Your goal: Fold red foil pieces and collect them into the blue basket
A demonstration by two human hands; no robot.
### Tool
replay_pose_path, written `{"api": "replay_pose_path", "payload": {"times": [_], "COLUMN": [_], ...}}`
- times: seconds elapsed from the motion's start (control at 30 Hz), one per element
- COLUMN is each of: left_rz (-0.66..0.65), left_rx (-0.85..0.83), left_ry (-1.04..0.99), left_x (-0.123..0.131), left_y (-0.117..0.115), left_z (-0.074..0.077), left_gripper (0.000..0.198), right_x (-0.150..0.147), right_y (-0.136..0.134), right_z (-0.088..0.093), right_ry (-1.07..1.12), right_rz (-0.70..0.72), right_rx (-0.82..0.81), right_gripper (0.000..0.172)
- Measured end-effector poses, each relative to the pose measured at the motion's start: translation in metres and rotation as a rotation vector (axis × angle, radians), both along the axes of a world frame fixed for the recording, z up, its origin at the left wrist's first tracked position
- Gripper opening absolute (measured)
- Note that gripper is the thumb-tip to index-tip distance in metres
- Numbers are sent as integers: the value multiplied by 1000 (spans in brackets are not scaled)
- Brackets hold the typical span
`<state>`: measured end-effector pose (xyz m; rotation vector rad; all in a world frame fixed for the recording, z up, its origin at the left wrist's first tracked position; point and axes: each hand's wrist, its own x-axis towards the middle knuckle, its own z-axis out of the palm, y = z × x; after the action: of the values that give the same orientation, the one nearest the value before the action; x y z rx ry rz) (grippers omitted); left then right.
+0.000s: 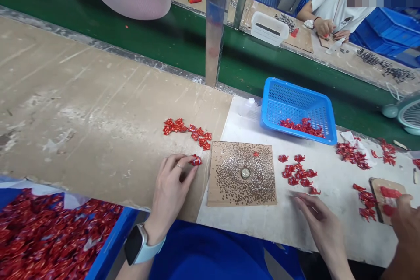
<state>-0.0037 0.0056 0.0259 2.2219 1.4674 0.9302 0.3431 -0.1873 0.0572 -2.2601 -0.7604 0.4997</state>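
Observation:
My left hand (pixel 172 186), with a watch on the wrist, rests on the brown bench and pinches a small red plastic piece (pixel 196 161) between its fingertips. Just above it lies a row of the same red pieces (pixel 187 129). My right hand (pixel 316 216) lies flat on the white sheet with fingers stretched out, holding nothing, just below a loose cluster of red pieces (pixel 298 174). Between my hands sits a scarred brown cardboard square (pixel 242 174) with a small round disc in its middle.
A blue basket (pixel 297 109) with red pieces stands behind the cluster. A blue bin (pixel 49 236) full of red pieces is at lower left. Another person's hand (pixel 407 221) works at right. A metal post (pixel 216 26), green belt and fan (pixel 408 113) lie beyond.

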Motion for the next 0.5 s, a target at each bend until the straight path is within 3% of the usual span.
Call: {"api": "replay_pose_path", "payload": {"times": [0.2, 0.5], "left_rz": [20, 23], "left_rx": [33, 116], "left_ry": [25, 88], "left_x": [0, 6], "left_y": [-8, -8], "left_z": [-2, 0], "left_gripper": [19, 21], "right_x": [-11, -45], "right_y": [35, 90], "right_z": [7, 9], "right_ry": [181, 241], "right_rz": [66, 333], "right_rx": [49, 207], "right_gripper": [56, 36]}}
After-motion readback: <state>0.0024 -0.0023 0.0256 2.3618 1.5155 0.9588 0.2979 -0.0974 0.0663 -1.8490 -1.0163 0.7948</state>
